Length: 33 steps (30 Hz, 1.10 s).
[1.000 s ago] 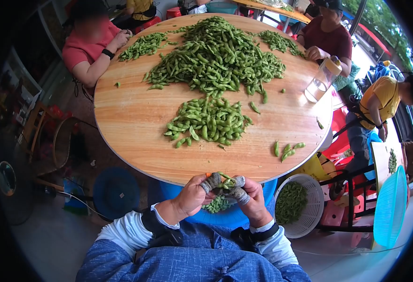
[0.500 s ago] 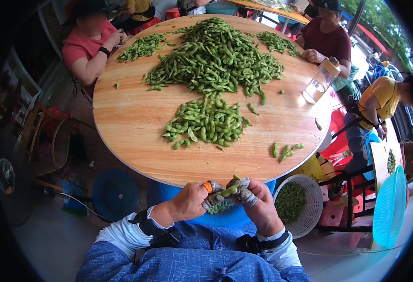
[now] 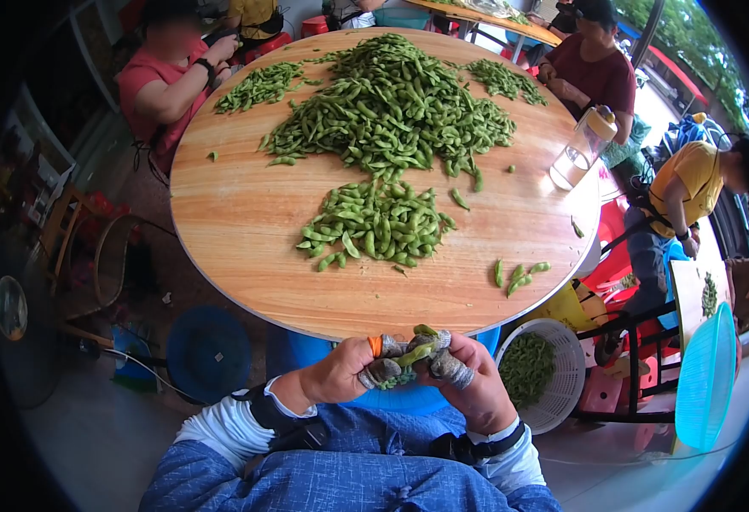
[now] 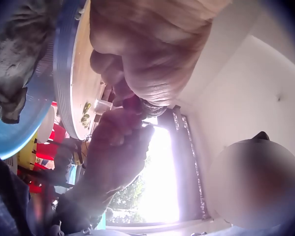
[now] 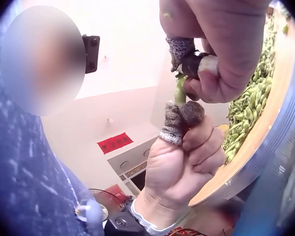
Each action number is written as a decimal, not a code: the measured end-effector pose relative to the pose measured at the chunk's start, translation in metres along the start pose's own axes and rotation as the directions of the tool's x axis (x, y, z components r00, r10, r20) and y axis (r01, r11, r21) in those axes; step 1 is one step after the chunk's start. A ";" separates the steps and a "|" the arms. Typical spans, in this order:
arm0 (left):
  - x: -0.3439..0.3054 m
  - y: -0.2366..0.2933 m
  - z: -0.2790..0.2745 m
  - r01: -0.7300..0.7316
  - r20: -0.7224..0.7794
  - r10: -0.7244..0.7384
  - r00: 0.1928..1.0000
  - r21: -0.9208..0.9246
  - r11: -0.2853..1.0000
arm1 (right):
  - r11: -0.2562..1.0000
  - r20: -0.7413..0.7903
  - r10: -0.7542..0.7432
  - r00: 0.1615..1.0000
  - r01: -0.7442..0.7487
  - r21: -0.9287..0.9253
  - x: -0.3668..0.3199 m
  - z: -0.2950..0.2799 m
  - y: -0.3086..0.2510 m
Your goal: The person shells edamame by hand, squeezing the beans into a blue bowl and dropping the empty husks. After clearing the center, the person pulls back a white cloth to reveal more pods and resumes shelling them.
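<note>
Just off the near table edge, my left hand [image 3: 340, 371] and right hand [image 3: 483, 392] meet, both with grey knitted finger covers. Between their fingertips is a green soybean pod [image 3: 415, 353]; an orange band circles a left finger. In the right wrist view, the left thumb and finger pinch the pod [image 5: 180, 93] from below, while the right hand [image 5: 226, 49] grips its upper end. Another green pod tip [image 3: 425, 330] shows above the right fingers. Below the hands is a blue basin [image 3: 400, 399], largely hidden by them.
The round wooden table [image 3: 255, 230] bears a large pod heap [image 3: 391, 102], a smaller pile [image 3: 379, 222], a few loose pods [image 3: 524, 277] and a clear bottle [image 3: 581, 149]. A white basket [image 3: 568, 375] of pods stands at right. Other people sit around the table.
My hands parted slightly with a pod between them, then drew closer again; the pod now lies across the fingertips. The people at the table's left and right have shifted their arms.
</note>
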<state>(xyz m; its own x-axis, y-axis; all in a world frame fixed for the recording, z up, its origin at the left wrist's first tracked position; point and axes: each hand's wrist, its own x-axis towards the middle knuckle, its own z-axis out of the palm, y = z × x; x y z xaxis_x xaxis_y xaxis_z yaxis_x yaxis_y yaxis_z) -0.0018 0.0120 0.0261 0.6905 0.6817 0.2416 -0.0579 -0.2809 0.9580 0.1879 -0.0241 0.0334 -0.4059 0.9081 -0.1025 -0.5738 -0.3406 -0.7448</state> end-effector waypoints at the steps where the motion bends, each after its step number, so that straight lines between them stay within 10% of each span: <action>1: 0.000 0.001 0.001 -0.038 -0.012 0.039 0.999 0.045 0.998 | 0.999 -0.002 -0.010 1.000 0.010 -0.046 -0.002 0.000 -0.001; 15: 0.002 0.003 -0.004 0.008 0.006 -0.012 1.000 0.426 0.905 | 0.969 -0.066 0.006 0.998 -0.022 -0.248 -0.001 0.002 0.003; 22: -0.004 -0.008 -0.006 -0.149 0.034 0.198 0.980 0.783 0.604 | 0.980 -0.080 0.055 0.995 -0.069 -0.184 0.002 -0.007 0.018; 27: 0.000 -0.014 -0.001 0.057 -0.134 -0.034 0.990 0.171 0.984 | 0.980 -0.101 -0.103 0.990 0.084 -0.179 0.010 -0.002 0.028; 31: -0.005 -0.037 0.008 0.039 -0.294 -0.041 0.955 -0.011 0.999 | 0.852 -0.005 -0.252 0.968 0.219 -0.475 0.016 -0.002 0.029; 33: -0.005 -0.031 0.014 0.209 -0.299 -0.320 0.899 -0.348 0.914 | 0.799 0.014 -0.239 0.971 0.205 -0.566 0.017 -0.006 0.028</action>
<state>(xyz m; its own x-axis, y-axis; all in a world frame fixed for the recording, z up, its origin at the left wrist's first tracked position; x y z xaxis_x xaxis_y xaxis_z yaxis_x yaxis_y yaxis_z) 0.0067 0.0073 -0.0067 0.4234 0.9049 -0.0427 -0.1599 0.1210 0.9797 0.1695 -0.0171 0.0069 -0.2669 0.9597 0.0880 -0.1393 0.0520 -0.9889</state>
